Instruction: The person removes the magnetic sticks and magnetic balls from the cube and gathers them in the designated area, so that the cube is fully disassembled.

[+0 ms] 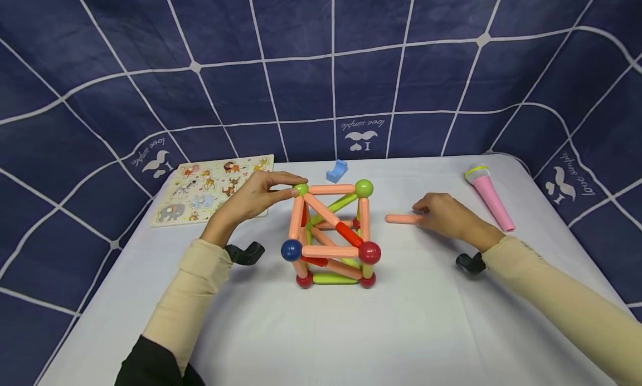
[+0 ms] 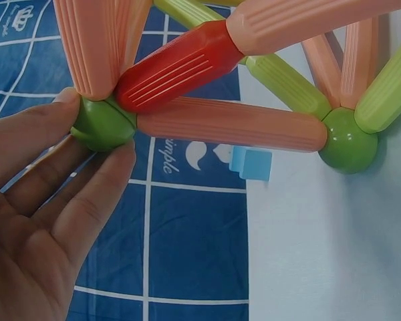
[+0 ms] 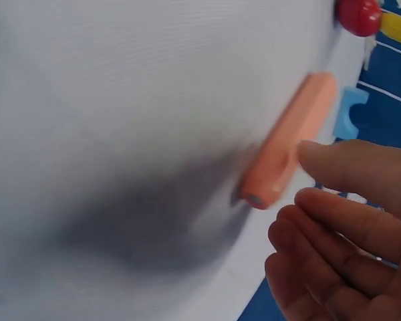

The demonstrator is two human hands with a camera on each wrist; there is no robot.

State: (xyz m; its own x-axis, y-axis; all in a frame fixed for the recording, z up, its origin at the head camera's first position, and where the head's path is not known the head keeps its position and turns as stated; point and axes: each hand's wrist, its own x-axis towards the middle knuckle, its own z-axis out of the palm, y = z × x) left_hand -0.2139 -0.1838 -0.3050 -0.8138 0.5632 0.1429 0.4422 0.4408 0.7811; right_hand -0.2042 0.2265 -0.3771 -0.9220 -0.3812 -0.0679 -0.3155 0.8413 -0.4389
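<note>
A cube-like frame of magnetic rods (image 1: 331, 252) and balls stands on the white table. My left hand (image 1: 256, 195) pinches the green ball (image 2: 103, 126) at its far left top corner, thumb on one side and fingers on the other. Orange rods and a red-ended rod (image 2: 180, 67) meet at that ball. To the right of the frame, a loose orange rod (image 3: 291, 140) lies low over the cloth. My right hand (image 1: 446, 219) is right at its near end, the thumb tip overlapping the rod's side and the other fingers loosely bent beside it.
An animal picture board (image 1: 200, 194) lies at the back left. A small blue curved block (image 1: 337, 171) sits behind the frame. At the right is a pink toy microphone (image 1: 491, 199). Dark blue cloth (image 1: 301, 91) with white lines rises behind the white table (image 1: 401, 330).
</note>
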